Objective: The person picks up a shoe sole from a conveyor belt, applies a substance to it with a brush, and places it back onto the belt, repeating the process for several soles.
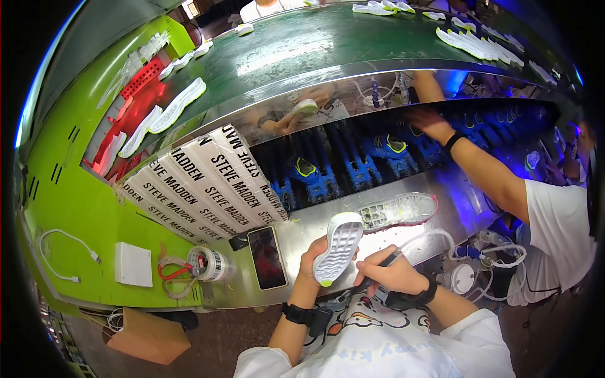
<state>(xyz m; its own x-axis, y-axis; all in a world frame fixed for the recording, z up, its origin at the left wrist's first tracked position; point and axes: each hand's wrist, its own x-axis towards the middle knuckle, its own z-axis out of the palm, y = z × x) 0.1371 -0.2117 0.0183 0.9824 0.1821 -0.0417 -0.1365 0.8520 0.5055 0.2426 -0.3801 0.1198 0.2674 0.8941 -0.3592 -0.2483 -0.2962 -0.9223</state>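
Note:
A white shoe sole with a yellow-green tip is held upright in my left hand, its hollowed, ribbed side in view. Close beside it, my right hand grips a dark pen-shaped tool. A clear hose curves away from near the tool toward the right; where it joins is hard to see. On the metal bench, just beyond my hands, lies a second sole, greyish white with a pink edge and an open grid inside.
A co-worker's arm reaches from the right over a track with blue shoes. Left of my hands are a phone, a white tub and a patterned box. More soles lie on the green conveyor belt.

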